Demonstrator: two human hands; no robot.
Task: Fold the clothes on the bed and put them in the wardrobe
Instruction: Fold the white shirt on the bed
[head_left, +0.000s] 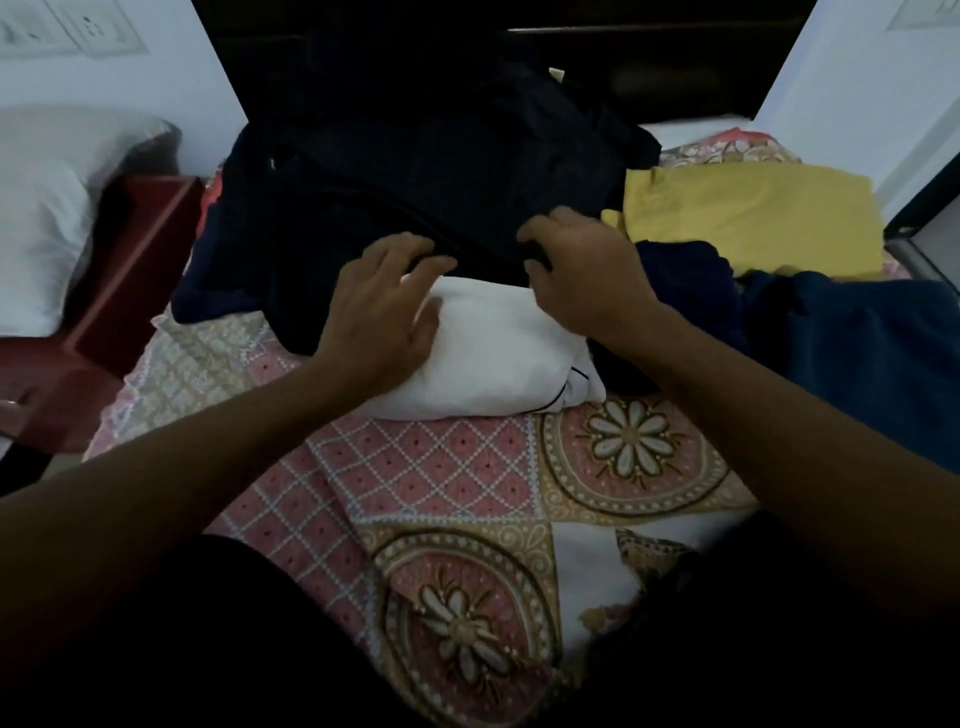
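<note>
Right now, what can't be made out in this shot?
Black clothes: head view, too dark to count the pieces or see folds.
Right hand: head view, fingertips hidden by the hand itself; grip unclear.
Blue cloth: head view, cut off by the right edge.
Dark furniture: head view, cut by the top edge; wardrobe or not, unclear.

Your bed (457, 483), covered in a pink-and-tan floral print, shows bare toward 6 o'clock. At its centre lies a folded white garment (498, 358) — a black heap (415, 171) overlaps its edge from 12 o'clock. A yellow garment (753, 218) lies at 2 o'clock, a navy garment (862, 358) at 3 o'clock.
</note>
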